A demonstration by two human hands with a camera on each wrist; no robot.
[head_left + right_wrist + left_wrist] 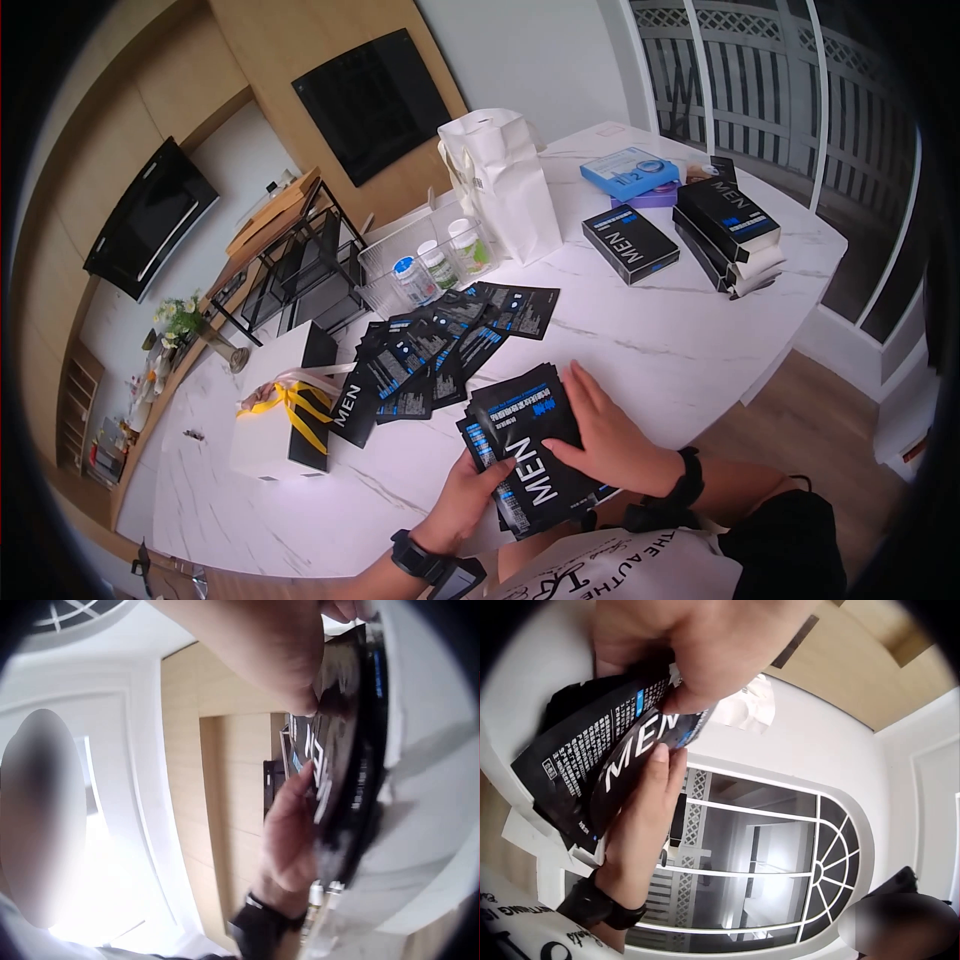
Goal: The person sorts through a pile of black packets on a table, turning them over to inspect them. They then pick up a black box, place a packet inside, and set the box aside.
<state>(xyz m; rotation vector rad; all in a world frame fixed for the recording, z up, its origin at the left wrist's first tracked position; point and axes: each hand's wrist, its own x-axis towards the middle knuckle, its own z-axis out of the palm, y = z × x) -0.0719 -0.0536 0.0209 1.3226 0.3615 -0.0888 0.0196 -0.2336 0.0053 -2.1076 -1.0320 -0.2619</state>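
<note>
Between my two hands is a stack of flat black sachets point(527, 440) marked MEN, over the table's near edge. My left hand point(462, 497) grips the stack's left side, thumb on top of the front sachet. On the right side my right hand point(622, 440) holds it too, thumb across the front and fingers along the far edge. In the left wrist view the sachets point(570, 757) fan slightly apart, with small print on one behind. Just beyond the stack, a loose pile of similar black sachets point(440, 345) is spread over the tabletop.
Behind the pile stand a clear bin point(375, 262) with several bottles and a white paper bag point(510, 190). Black MEN boxes point(630, 243) and a blue box point(630, 172) lie at the right. A white box point(265, 425) with yellow ribbon sits left.
</note>
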